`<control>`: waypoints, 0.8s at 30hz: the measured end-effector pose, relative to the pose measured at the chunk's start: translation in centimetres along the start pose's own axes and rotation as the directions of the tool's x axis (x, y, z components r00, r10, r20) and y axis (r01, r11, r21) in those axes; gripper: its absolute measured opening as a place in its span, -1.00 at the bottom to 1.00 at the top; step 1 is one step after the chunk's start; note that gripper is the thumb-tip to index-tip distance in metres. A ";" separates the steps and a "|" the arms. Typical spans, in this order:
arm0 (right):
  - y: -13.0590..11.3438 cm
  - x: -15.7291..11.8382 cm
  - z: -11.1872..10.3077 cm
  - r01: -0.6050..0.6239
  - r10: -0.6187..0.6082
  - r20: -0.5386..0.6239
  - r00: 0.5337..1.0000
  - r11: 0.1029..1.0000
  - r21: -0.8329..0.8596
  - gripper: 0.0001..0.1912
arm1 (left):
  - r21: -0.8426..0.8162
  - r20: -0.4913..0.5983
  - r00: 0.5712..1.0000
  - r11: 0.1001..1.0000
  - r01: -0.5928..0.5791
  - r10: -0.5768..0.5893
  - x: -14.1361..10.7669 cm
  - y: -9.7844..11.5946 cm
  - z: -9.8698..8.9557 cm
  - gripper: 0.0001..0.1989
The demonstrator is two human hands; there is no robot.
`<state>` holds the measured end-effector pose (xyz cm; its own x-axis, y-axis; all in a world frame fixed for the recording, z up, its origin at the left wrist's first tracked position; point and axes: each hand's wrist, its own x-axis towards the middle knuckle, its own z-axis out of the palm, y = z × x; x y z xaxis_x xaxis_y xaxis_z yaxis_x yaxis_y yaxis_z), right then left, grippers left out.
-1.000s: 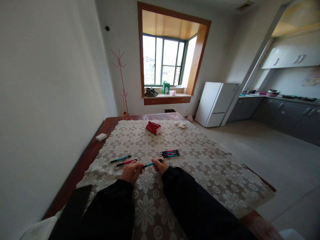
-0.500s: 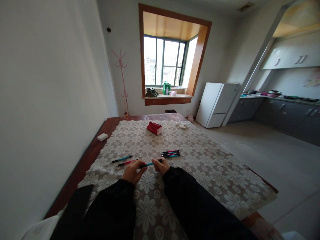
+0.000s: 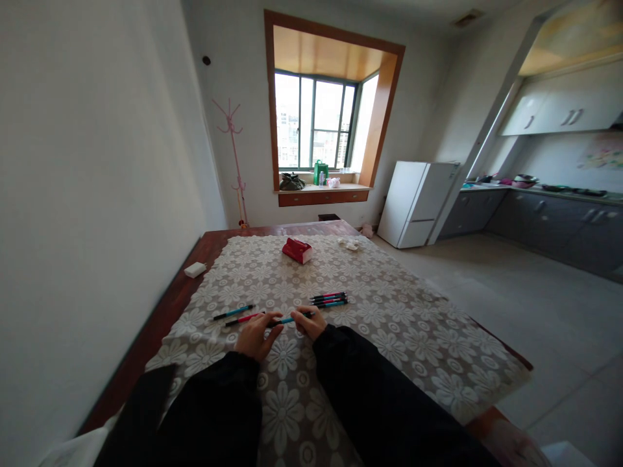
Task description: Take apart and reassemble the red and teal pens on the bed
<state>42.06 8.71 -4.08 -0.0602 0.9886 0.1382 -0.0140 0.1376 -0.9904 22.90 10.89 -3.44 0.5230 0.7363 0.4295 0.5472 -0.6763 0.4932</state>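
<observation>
Between my two hands a blue-and-black pen is held level, just over the flowered tablecloth. My left hand pinches its left end, and my right hand has its fingers round the other end. Beyond my left hand lie a red-and-black pen, partly covered by the fingers, and another blue-and-black pen. To the right, past my right hand, several pens in red and blue lie side by side in a row.
The flowered tablecloth covers most of a dark red wooden table. A red tissue packet and crumpled white tissues lie toward the far end. A white charger sits at the left edge, near the wall. A dark flat object lies near my left sleeve.
The view has shifted slightly. My right fingers have moved a little along the pen, which both hands still hold. The other pens lie as before.
</observation>
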 end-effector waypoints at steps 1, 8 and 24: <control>0.0 0.0 0.0 0.004 -0.004 -0.007 1.000 1.000 0.004 -0.49 | -0.006 -0.033 0.999 1.000 0.009 -0.009 0.0 0.1 0.0 -0.76; 0.0 0.1 0.2 0.009 -0.009 -0.035 0.999 1.000 -0.009 -0.49 | -0.014 -0.031 1.000 1.000 0.005 -0.006 0.0 -0.1 0.1 -0.78; 2.0 0.9 -0.1 0.047 -0.050 0.013 0.999 0.985 0.165 -0.57 | -0.047 0.041 0.999 0.999 -0.001 0.003 -0.1 -0.7 0.5 -0.76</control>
<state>42.11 9.84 -5.92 -0.0725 0.9796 0.1874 -0.1817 0.1717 -0.9682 22.75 11.23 -4.20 0.5508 0.7329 0.3994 0.5153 -0.6750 0.5280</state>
